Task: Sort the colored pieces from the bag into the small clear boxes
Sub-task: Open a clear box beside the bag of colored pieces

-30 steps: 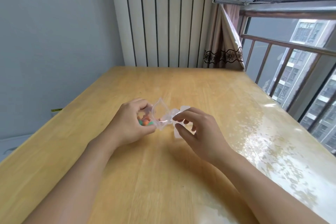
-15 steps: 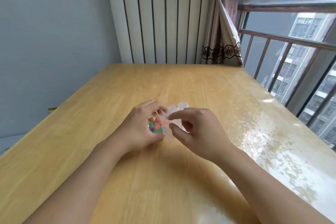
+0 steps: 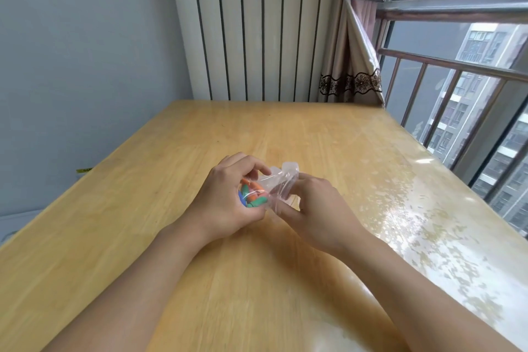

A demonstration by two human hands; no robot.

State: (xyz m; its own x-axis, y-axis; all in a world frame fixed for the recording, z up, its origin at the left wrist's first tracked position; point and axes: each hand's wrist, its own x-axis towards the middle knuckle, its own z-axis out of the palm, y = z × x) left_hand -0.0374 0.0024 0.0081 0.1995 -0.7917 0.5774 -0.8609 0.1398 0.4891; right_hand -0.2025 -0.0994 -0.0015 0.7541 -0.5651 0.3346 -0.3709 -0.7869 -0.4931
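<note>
Now that my hands have drawn together, the left hand [image 3: 225, 203] grips the bag [image 3: 271, 188] of colored pieces [image 3: 251, 194] above the tabletop [image 3: 285, 134], while the right hand [image 3: 320, 206] pinches its mouth; I judge it is opening.

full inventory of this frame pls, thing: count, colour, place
bag: one, clear plastic, held above the table's middle between both hands
pieces: several, orange, green and blue, inside the bag by the left palm
table: one, light wood, glossy, fills the foreground
wall panel: one, white with dark vertical lines, behind the table
curtain: one, beige with a dark lace band, far right corner
railing: one, metal, outside the window at right
left hand: grip on the bag's filled end
right hand: pinches the bag's open end
</note>
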